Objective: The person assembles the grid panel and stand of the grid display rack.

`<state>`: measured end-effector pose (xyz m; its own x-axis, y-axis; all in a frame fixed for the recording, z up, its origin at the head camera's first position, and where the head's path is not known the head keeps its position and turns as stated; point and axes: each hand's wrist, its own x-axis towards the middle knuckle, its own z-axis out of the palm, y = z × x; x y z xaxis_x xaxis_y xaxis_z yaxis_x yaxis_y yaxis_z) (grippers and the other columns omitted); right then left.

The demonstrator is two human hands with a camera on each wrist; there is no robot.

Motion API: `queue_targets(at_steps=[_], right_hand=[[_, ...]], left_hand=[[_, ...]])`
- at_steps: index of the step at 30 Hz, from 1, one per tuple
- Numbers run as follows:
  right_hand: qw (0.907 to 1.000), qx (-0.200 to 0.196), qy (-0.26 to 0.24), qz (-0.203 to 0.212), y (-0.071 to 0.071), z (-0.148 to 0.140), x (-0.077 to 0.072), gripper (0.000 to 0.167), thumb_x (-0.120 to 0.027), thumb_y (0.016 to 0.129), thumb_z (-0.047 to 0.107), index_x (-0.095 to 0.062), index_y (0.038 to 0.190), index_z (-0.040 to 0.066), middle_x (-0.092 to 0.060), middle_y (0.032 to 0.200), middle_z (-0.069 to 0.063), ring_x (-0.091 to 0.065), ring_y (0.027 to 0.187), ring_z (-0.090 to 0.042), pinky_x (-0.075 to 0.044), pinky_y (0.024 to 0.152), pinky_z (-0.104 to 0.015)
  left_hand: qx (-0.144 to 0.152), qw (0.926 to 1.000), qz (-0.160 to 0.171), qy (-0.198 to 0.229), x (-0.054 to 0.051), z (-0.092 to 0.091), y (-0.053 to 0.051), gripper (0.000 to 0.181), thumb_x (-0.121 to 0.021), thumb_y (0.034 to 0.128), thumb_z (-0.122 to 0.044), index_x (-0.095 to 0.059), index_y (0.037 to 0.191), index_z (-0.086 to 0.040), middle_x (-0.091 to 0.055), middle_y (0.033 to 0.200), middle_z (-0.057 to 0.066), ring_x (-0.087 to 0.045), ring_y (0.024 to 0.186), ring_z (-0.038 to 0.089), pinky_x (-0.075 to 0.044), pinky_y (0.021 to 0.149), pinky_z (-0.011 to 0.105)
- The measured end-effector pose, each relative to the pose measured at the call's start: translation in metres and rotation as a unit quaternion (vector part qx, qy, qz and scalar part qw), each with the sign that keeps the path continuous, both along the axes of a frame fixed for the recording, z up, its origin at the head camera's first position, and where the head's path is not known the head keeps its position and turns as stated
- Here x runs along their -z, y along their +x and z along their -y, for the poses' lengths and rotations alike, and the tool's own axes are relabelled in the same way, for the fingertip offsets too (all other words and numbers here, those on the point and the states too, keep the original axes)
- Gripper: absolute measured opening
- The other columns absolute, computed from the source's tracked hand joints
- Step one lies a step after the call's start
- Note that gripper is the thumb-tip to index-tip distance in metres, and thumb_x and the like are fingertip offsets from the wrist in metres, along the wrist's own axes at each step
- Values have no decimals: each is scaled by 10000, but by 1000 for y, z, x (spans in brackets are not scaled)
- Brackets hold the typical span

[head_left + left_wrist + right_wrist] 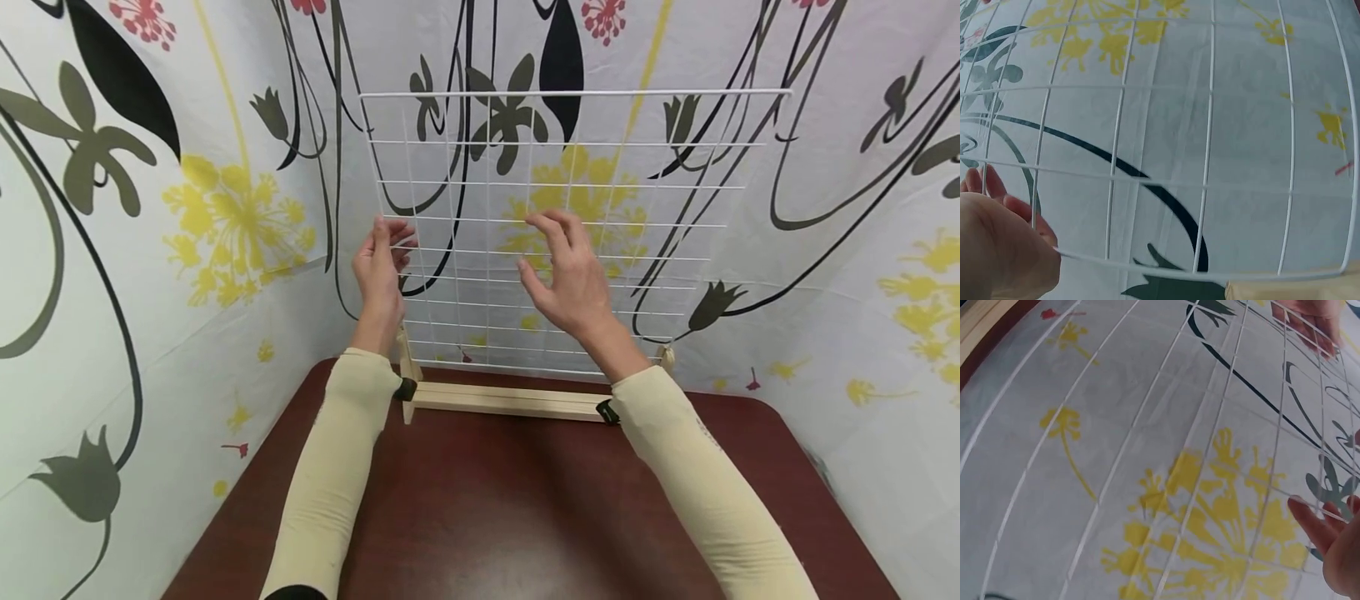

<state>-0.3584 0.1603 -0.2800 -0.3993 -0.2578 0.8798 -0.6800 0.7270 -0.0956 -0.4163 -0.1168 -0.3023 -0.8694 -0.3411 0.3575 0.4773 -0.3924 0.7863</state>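
Note:
A white wire grid panel [570,93] stands upright, leaning back, on a pale wooden stand [517,402]. My left hand [381,279] holds the panel's left edge. In the left wrist view, the left hand [1007,256] has its fingers behind the wires and its palm on the near side. My right hand [576,287] is in front of the middle of the grid, thumb and fingers spread apart with nothing between them. In the right wrist view, the fingertips of the right hand [1342,556] come close to the wires; whether they touch is unclear.
The stand sits near the back of a dark reddish-brown table [487,508]. Behind and at both sides hangs a white cloth [292,325] printed with flowers and leaves. Dark bands [405,389] circle both wrists over cream sleeves [330,475].

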Motion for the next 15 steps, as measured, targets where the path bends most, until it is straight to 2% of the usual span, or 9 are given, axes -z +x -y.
queue_targets(at_steps=[3,5,7,9,11,13,15], right_hand=[[10000,92,21,13,8,-10,-2,592,-706,974,247,-479,1513,157,-516,1489,-149,-641,1235,-343,-599,778,-503],[9995,236,-168,-132,13,-19,-2,573,-674,982,289,-479,1504,154,-531,1477,-147,-694,1153,-306,-610,682,-476],[9969,322,-544,-468,16,-30,-1,529,-635,980,314,-515,1454,113,-573,1406,-171,-714,1042,-296,-613,649,-452],[9877,429,-1127,-1000,17,-41,-1,476,-606,966,325,-579,1362,62,-617,1298,-206,-696,1027,-315,-609,715,-406],[9669,587,-1897,-1605,19,-51,-4,439,-598,935,334,-636,1243,23,-632,1189,-226,-636,1033,-337,-546,822,-342],[9381,726,-2705,-2036,24,-59,-12,387,-601,917,331,-652,1135,16,-626,1131,-187,-587,1084,-315,-470,899,-322],[9109,823,-3462,-2091,34,-67,-23,347,-609,929,304,-623,1150,37,-603,1181,-109,-546,1168,-255,-414,980,-295]], left_hand=[[34,9998,-114,159,1,0,-2,423,-608,1031,-515,-789,1032,-133,-804,961,-8,-764,856,125,-546,751,235],[14,9997,-177,178,1,0,-3,420,-609,1035,-505,-790,1009,-126,-799,927,-10,-766,856,128,-555,787,264],[-7,9996,-220,194,1,1,-4,419,-614,1035,-498,-789,990,-120,-795,902,-8,-769,861,134,-562,831,304],[0,9996,-224,188,1,2,-5,422,-617,1032,-502,-787,981,-119,-792,896,-7,-773,874,135,-565,879,343],[20,9997,-191,170,2,3,-6,424,-621,1027,-511,-785,982,-122,-793,905,-7,-773,888,137,-564,915,368],[35,9998,-154,153,2,4,-7,428,-623,1023,-517,-784,984,-122,-793,912,-3,-773,896,141,-564,937,385],[34,9998,-135,130,3,3,-7,436,-623,1019,-525,-783,982,-122,-790,909,-1,-770,896,143,-561,956,414]])
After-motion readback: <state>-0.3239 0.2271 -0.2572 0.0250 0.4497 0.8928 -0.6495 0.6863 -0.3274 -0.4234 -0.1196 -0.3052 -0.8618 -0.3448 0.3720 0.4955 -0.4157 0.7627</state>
